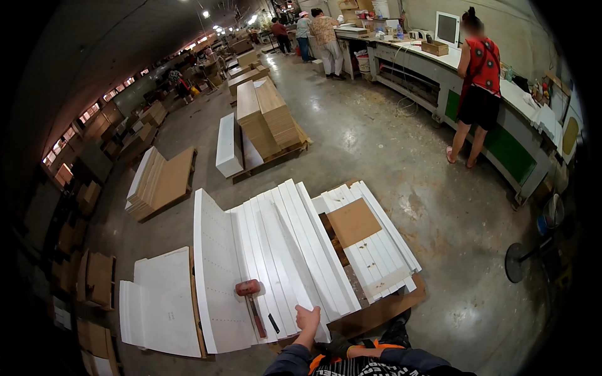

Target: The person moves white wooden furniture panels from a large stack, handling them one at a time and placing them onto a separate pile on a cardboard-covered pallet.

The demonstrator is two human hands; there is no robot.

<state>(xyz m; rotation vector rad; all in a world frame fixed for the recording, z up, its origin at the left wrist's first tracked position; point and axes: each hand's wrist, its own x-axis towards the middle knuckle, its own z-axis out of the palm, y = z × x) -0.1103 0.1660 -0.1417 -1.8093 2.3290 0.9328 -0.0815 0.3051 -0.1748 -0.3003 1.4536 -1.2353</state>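
- red mallet (248, 287) (landmark): lies on white panels (251, 229).
- white board (300, 285): right of mallet, lengthwise.
- left hand (307, 318): right of mallet, apparently grasping the board's near end.
- right hand (337, 346): dark-gloved, farther right of mallet; grip cannot be told.
- step, judged: board handling.
- next likely calls for steady two-handed support.

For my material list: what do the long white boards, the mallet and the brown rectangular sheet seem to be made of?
White boards: probably coated wood panel, judging by smooth, faintly glossy faces. Mallet: blunt, dull red head, perhaps rubber; handle material unclear. Brown sheet: matt and evenly tan, so perhaps cardboard or bare fibreboard.
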